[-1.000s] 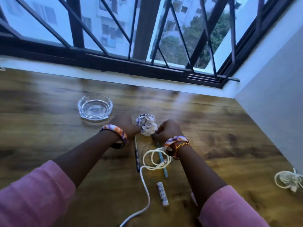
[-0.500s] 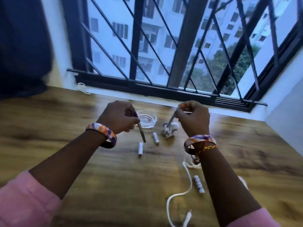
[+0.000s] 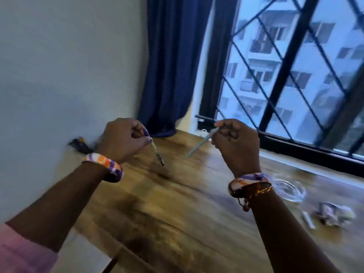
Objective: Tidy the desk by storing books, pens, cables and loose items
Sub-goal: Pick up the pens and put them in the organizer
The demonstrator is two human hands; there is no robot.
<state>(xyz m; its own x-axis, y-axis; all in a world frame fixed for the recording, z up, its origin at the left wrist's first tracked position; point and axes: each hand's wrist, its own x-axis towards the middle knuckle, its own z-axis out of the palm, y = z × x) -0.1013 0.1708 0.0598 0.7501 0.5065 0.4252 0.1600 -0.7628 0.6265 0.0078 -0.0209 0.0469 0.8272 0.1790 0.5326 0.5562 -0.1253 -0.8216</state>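
While each hand grips a pen, a blurred, seemingly glass dish (image 3: 289, 191) sits right.

The wooden desk (image 3: 177, 223) stands with its left edge against the wall and its far edge under the window. A glass ashtray (image 3: 289, 191) sits near the far edge, and a crumpled wad (image 3: 332, 213) lies just beside it with a small white cylinder (image 3: 308, 221) close by, all blurred. A dark, blurred object (image 3: 79, 145) lies at the left edge, and something white (image 3: 202, 132) rests in the far left corner.
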